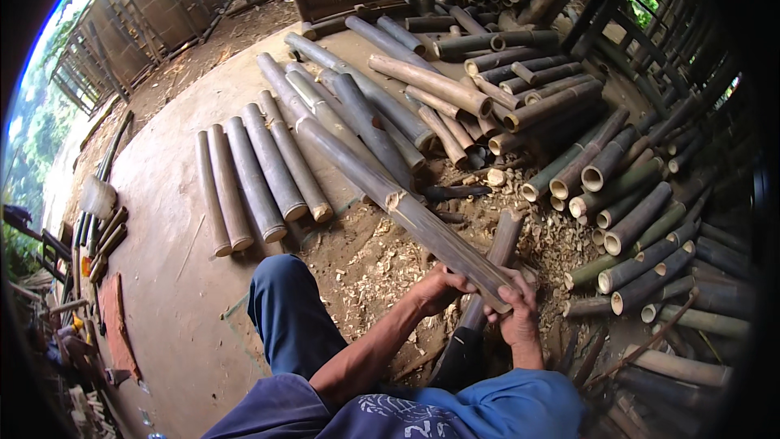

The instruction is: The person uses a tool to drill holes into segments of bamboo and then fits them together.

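Note:
A long bamboo pole (435,232) slants from the far left down to my lap, its near end between my hands. My left hand (441,289) is closed on the pole's left side, a little short of its end. My right hand (520,313) grips the near end from the right, with its thumb and fingers around the edge. Partway along, the pole shows a pale scarred joint. Under it passes a shorter brown post (505,237), which runs down to a dark part (457,358) between my legs. The pole hides some of that post.
Several cut bamboo lengths (253,179) lie side by side on the floor at left. Larger stacks of bamboo (642,228) rise at right and at the back (455,85). Pale shavings (374,264) cover the ground before me. A reddish slab (119,325) lies far left.

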Demonstrator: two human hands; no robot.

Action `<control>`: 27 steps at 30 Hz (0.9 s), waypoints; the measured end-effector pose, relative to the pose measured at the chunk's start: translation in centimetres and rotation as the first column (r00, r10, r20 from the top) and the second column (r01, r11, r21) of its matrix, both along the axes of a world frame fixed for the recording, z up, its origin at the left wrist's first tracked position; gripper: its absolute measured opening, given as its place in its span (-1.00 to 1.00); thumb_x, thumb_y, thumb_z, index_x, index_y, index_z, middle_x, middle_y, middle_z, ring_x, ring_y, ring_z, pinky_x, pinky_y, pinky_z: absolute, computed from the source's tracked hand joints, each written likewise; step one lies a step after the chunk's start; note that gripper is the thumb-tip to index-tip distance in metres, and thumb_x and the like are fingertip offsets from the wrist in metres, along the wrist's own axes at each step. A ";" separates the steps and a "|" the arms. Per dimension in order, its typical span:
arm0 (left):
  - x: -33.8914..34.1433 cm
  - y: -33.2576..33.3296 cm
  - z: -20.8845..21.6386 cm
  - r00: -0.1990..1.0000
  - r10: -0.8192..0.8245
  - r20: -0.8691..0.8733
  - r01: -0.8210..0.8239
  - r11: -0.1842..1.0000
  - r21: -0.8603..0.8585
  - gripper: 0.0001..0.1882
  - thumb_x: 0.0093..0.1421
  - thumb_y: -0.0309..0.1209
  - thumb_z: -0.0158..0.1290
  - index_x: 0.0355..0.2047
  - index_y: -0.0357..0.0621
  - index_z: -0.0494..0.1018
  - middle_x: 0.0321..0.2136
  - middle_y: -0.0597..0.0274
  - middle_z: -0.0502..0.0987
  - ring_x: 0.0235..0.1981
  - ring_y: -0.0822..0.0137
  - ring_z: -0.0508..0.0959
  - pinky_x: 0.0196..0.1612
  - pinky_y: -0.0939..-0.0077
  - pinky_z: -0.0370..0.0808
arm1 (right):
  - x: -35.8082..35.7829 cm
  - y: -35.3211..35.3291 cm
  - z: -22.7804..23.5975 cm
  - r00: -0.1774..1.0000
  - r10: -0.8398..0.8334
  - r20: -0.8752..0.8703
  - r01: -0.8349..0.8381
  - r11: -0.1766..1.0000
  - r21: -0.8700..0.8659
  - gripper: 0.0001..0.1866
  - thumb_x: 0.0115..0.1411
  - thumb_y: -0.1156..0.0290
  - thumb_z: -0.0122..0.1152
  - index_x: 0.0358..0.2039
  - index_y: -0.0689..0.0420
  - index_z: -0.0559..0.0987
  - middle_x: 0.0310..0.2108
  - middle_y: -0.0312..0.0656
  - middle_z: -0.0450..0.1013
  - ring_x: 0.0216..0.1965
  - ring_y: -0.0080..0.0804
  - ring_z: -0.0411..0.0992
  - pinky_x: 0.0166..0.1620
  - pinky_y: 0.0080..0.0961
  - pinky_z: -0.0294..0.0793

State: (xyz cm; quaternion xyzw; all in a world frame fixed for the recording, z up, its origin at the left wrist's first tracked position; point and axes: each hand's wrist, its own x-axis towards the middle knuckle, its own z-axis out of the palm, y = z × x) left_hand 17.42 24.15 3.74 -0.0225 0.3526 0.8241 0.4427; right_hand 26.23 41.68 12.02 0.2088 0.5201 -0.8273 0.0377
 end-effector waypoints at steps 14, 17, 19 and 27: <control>-10.8 -5.5 4.4 0.108 -0.898 -0.428 0.072 0.436 -0.897 -0.24 -0.32 -0.34 0.43 0.02 -0.12 0.54 -0.21 0.03 0.65 -0.18 0.11 0.63 -0.08 0.24 0.55 | 1.1 14.3 5.7 0.986 -0.105 -0.127 0.145 0.920 0.365 -0.22 -0.01 0.07 0.34 0.23 -0.08 0.29 -0.16 -0.15 0.41 -0.33 -0.44 0.50 -0.42 -0.51 0.60; -7.8 -3.1 -0.3 0.315 -0.786 -0.532 0.128 0.591 -0.797 -0.29 -0.28 -0.34 0.42 -0.02 -0.20 0.54 -0.27 0.04 0.66 -0.25 0.19 0.64 -0.09 0.30 0.55 | 0.3 14.4 2.1 0.917 -0.355 -0.184 0.391 0.893 0.223 -0.19 0.20 0.06 0.26 0.35 0.03 0.12 0.12 0.03 0.31 -0.19 -0.25 0.53 -0.33 -0.32 0.71; -6.0 -0.8 1.6 0.469 -0.752 -0.464 0.158 0.588 -0.793 -0.29 -0.24 -0.31 0.43 -0.02 -0.29 0.51 -0.30 0.06 0.64 -0.27 0.21 0.62 -0.12 0.30 0.54 | 1.5 11.9 -1.1 0.931 -0.363 -0.016 0.353 0.894 0.277 -0.37 0.30 0.16 0.12 0.30 0.07 0.18 -0.16 -0.06 0.48 -0.29 -0.31 0.53 -0.33 -0.38 0.66; -5.0 -0.1 1.8 0.545 -0.626 -0.557 -0.094 0.614 -0.783 -0.26 -0.20 -0.26 0.44 0.02 -0.22 0.47 -0.28 -0.02 0.64 -0.30 0.13 0.64 -0.16 0.21 0.59 | 5.7 -6.5 -13.1 0.938 0.231 0.260 -0.231 0.973 -0.031 -0.06 0.17 0.10 0.42 0.41 0.17 0.14 0.17 0.03 0.32 0.11 -0.19 0.38 0.16 -0.28 0.42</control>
